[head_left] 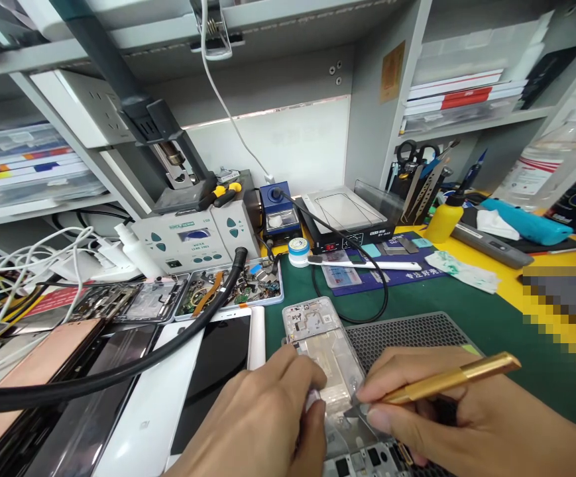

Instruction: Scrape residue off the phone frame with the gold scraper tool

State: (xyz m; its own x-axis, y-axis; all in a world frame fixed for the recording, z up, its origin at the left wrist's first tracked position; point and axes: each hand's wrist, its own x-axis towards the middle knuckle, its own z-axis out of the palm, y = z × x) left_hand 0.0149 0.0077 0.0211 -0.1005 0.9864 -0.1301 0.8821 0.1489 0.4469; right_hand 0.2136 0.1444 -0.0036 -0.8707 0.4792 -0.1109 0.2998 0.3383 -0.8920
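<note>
Left of the frame's centre, a pale rectangular plastic tray (281,281) holds jumbled small electronic parts (255,286) and an orange ribbon cable (209,294). At lower centre, the left hand (268,404) grips a silvery rectangular phone chassis (328,351); the right hand (466,404) pinches a slim gold-handled blade (454,378) over it.

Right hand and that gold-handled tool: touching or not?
Touching. The head view shows the right hand gripping the gold-handled tool, its handle lying against the hand.
</note>
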